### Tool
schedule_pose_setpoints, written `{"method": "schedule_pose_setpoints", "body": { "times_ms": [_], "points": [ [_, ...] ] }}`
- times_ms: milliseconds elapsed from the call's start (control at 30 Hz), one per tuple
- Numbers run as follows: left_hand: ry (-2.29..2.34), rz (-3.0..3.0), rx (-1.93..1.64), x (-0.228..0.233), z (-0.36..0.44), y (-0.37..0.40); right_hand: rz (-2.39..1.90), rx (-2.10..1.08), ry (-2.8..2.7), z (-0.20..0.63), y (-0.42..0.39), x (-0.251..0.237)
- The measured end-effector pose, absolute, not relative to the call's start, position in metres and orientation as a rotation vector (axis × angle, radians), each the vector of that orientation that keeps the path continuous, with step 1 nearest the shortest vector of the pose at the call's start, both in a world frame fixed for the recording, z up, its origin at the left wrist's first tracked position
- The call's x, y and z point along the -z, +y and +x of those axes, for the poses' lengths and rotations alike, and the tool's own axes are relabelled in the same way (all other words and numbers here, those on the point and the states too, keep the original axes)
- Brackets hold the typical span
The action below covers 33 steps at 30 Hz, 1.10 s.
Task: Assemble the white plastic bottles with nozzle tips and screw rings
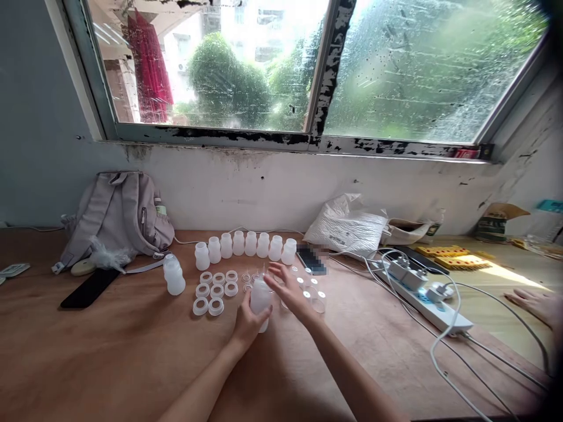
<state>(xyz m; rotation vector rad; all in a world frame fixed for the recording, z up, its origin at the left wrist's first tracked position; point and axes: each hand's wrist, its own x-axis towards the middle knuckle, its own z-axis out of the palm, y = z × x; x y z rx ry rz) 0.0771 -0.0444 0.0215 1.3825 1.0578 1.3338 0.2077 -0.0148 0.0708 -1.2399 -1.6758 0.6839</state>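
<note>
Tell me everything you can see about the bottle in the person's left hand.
The bottle is small, translucent white, plastic by its look. The left hand grips its lower body and holds it roughly upright above the wooden table. The right hand is at its top, fingers spread. Its base is hidden, and the top is too blurred to read.

Small translucent white plastic bottle (pixel 260 298) — upright, just above the table, near loose rings.

Bright daylight floods through the window (pixel 281 64), blowing it out; frame edges bend and the corners darken.
</note>
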Motion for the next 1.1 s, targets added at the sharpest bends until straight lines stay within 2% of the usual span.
{"method": "schedule_pose_setpoints", "body": {
  "times_ms": [167, 300, 433, 567, 800, 900, 1100],
  "points": [
    [1.169, 1.588, -1.336, -0.016, 0.070, -0.040, -1.273, -0.946, -1.563, 0.171, -0.001, -0.061],
    [1.146, 1.558, -1.243, -0.012, 0.069, -0.034, -1.102, -1.194, -1.320, 0.167, 0.005, -0.048],
    [1.086, 1.519, -1.169, -0.011, 0.072, -0.031, -1.050, -1.253, -1.252, 0.172, 0.003, -0.047],
    [0.947, 1.420, -1.117, -0.017, 0.070, -0.033, -1.033, -1.273, -1.243, 0.174, -0.002, -0.052],
    [0.417, 0.886, -0.765, -0.024, 0.058, -0.044, -0.785, -1.503, -1.313, 0.178, -0.015, -0.068],
    [0.266, 0.752, -0.757, -0.021, 0.054, -0.043, -0.800, -1.424, -1.436, 0.184, -0.013, -0.066],
    [0.111, 0.640, -0.859, -0.017, 0.044, -0.031, -0.884, -1.016, -1.410, 0.191, -0.001, -0.055]
  ]
}}
